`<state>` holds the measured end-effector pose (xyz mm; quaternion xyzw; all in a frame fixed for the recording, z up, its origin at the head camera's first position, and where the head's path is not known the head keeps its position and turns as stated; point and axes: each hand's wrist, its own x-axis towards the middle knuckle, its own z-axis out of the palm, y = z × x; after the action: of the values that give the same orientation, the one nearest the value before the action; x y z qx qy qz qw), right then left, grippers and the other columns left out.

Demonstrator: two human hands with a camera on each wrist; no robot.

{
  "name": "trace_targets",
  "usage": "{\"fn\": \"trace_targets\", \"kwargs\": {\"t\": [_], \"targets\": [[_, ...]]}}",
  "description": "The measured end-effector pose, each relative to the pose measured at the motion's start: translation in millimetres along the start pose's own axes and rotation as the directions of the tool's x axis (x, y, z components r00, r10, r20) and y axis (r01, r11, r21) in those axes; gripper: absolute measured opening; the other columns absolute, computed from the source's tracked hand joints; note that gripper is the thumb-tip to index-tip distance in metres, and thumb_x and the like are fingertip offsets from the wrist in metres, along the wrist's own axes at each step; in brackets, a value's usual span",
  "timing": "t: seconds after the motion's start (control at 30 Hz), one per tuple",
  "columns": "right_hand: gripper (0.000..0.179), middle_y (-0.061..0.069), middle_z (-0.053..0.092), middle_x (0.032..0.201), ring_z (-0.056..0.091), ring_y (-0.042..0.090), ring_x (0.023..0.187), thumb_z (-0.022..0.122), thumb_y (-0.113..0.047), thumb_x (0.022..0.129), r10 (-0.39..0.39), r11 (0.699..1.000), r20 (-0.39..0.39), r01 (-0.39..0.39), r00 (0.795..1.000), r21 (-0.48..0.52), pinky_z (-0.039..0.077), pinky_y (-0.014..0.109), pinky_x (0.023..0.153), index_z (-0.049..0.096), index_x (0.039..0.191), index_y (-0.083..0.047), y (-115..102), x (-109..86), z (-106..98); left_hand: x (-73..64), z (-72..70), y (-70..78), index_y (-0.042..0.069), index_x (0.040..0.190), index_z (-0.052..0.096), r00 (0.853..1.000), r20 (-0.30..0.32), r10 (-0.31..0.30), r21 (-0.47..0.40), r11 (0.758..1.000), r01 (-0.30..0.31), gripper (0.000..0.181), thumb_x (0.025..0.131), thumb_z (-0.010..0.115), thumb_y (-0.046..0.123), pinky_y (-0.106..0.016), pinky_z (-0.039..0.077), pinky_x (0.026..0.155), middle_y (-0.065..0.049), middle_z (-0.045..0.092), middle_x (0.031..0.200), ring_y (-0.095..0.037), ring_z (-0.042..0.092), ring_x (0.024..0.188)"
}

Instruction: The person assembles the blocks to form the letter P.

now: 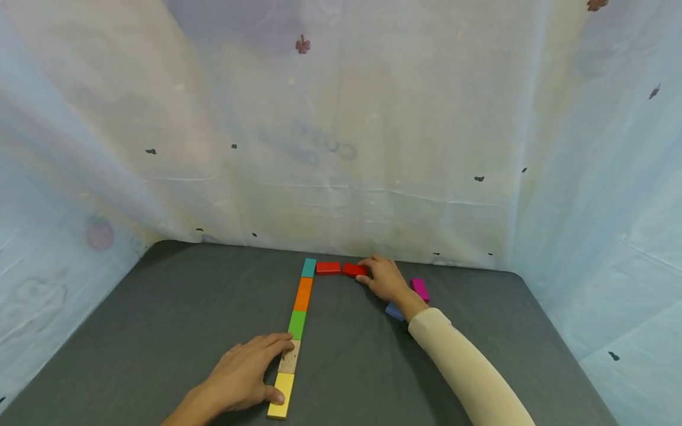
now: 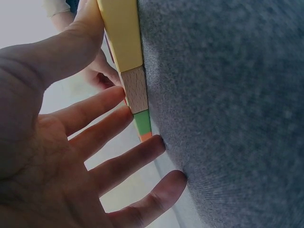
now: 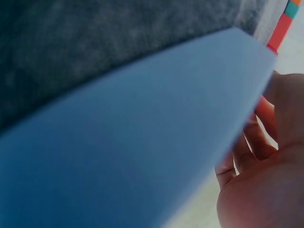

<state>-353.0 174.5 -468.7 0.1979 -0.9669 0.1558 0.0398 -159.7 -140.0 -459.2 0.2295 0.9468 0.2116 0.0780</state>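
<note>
- Head view: outer red block lies just right of inner red block, long axis crosswise, slightly skewed.
- Right hand, nearer, pinches its right end between thumb and fingers.
- Left hand: fingers spread, thumb on yellow block.

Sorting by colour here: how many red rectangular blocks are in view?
2. One red rectangular block lies right of the teal rectangular block; the second red block is right of that one, partly covered by the right grip. More could be hidden there.
</note>
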Motion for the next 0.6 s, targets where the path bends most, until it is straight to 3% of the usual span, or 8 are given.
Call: {"fn": "trace_targets", "kwargs": {"t": [0.6], "targets": [[0.040,0.006,0.062,0.127,0.058,0.028,0.121,0.066,-0.039,0.095,-0.003,1.000,0.012,0.004,1.000,-0.030,0.036,0.052,0.113,0.065,0.131,-0.020,0.6,3.6,5.2,-0.4,-0.5,0.2,0.024,0.135,0.059,1.000,-0.007,0.002,-0.001,1.000,-0.002,0.087,0.059,0.087,0.057,-0.070,0.046,0.088,0.002,0.052,0.147,-0.032,0.055,0.129]]}}
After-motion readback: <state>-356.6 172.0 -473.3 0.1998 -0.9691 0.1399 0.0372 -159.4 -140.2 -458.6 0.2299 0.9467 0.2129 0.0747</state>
